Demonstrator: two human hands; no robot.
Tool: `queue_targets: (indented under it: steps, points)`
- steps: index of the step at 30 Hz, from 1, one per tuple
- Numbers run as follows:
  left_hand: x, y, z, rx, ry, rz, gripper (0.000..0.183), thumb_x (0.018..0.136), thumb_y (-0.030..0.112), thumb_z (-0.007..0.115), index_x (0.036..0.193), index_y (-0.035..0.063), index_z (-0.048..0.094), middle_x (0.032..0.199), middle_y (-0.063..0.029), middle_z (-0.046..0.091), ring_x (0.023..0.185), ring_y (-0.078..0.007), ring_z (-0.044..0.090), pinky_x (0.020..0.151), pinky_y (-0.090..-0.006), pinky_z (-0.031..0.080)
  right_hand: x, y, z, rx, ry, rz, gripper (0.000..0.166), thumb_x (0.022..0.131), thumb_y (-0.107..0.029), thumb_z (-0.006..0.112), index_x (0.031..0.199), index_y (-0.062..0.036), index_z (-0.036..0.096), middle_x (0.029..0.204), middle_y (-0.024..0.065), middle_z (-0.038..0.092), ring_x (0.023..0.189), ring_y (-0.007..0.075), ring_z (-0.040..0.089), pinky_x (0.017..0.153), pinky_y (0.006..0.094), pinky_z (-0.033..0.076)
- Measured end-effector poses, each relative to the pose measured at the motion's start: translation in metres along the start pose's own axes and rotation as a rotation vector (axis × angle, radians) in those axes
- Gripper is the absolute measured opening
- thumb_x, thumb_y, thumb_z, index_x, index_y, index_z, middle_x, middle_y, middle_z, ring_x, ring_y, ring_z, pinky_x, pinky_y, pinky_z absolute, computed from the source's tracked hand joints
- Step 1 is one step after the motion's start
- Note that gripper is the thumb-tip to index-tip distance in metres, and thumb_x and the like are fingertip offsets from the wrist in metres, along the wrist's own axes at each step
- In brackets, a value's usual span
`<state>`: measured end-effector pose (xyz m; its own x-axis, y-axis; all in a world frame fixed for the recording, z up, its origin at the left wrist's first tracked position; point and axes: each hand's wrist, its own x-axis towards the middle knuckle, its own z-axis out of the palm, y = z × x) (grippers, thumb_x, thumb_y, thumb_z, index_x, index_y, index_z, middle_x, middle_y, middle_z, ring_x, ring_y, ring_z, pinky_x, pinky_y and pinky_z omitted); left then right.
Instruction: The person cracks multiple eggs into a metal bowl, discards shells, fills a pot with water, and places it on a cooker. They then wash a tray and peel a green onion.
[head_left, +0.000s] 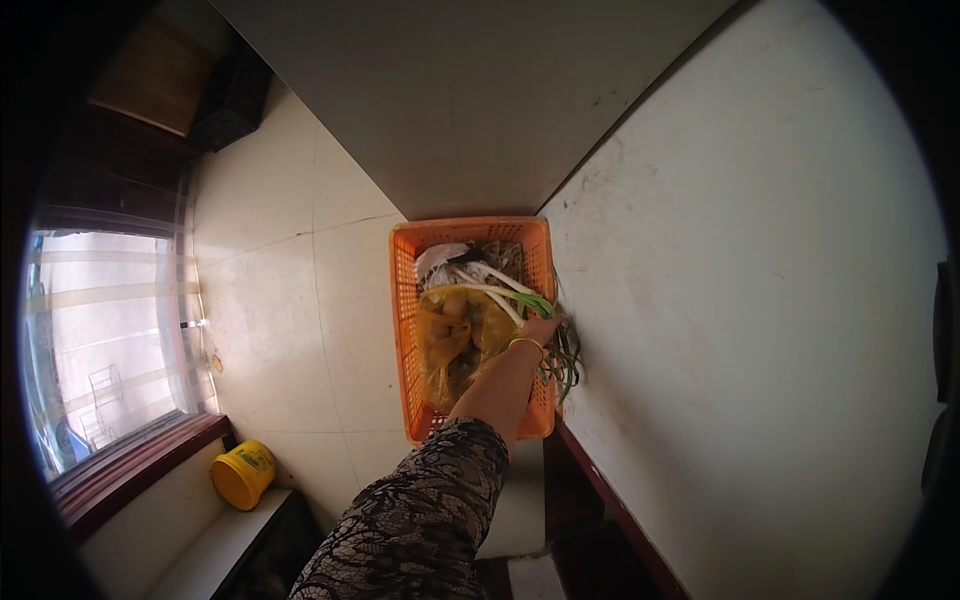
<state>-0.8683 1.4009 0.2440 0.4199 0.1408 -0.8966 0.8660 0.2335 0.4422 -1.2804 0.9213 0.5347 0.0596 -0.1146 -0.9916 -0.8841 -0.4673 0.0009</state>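
Note:
My left hand (543, 330) reaches over the right rim of an orange plastic basket (397, 322). It is closed around a bunch of green onions (504, 288). Their white stalks point into the basket, while the dark green leaves hang down past my wrist on the right. Under my forearm lies a yellow see-through plastic bag (442, 367) with several brown roundish things inside, too blurred to name. White plastic film (442, 259) is bunched at the basket's far end. A yellow bangle (527, 343) circles my wrist. My right hand is out of view.
A grey panel (480, 112) stands against the basket's far side, and a white wall (735, 300) rises close on the right. Pale tiles (277, 300) cover the floor. A yellow bucket (244, 474) sits on a ledge at lower left, near a bright window (112, 322).

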Motion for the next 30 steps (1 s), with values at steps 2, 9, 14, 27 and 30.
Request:
queue_targets:
  steps: [2,9,14,27,30]
  points:
    - [0.012,-0.006,0.024,0.049,0.049,-0.003,0.057,0.095,0.05,0.061,0.119,-0.0021,0.065,0.097,-0.0178,0.072,0.084,-0.0303,0.07,0.076,-0.0459,0.056,-0.001,-0.005,-0.001,0.006,0.003,0.005,0.038,0.106,-0.02,0.055,0.143,-0.0119,0.052,0.126,0.0088,0.064,0.112,0.0238,0.067,0.09,0.0384,0.056]
    - [-0.001,-0.04,0.012,0.372,0.044,0.079,0.036,0.099,0.023,0.058,0.126,0.0002,0.063,0.094,-0.0157,0.072,0.077,-0.0311,0.071,0.062,-0.0413,0.056,0.01,-0.007,-0.013,0.027,-0.02,-0.027,0.039,0.106,-0.019,0.055,0.143,-0.0119,0.051,0.128,0.0089,0.064,0.114,0.0244,0.066,0.091,0.0386,0.056]
    - [-0.13,-0.032,-0.051,0.035,0.196,0.16,0.051,0.099,0.024,0.057,0.144,0.0021,0.051,0.104,-0.0213,0.072,0.091,-0.034,0.071,0.074,-0.0445,0.056,0.017,-0.01,-0.027,0.214,-0.165,-0.118,0.039,0.106,-0.019,0.055,0.144,-0.0119,0.05,0.129,0.009,0.063,0.116,0.0248,0.066,0.092,0.0387,0.056]
    - [-0.459,0.066,-0.151,0.577,0.133,0.955,0.027,0.085,0.015,0.068,0.107,0.0003,0.07,0.084,-0.0109,0.069,0.077,-0.0174,0.064,0.072,-0.0336,0.053,-0.079,-0.341,0.077,-0.162,-0.161,-1.183,0.023,0.1,-0.007,0.058,0.122,-0.003,0.062,0.103,0.0035,0.067,0.094,0.0127,0.066,0.078,0.0268,0.054]
    - [-0.516,0.091,-0.142,0.691,0.091,0.975,0.027,0.082,0.014,0.067,0.106,0.0007,0.07,0.088,-0.0102,0.069,0.08,-0.0173,0.064,0.075,-0.0326,0.053,-0.123,-0.404,0.102,-0.26,-0.016,-1.428,0.049,0.098,-0.012,0.065,0.144,-0.0041,0.048,0.126,0.011,0.065,0.117,0.0233,0.063,0.095,0.0364,0.053]
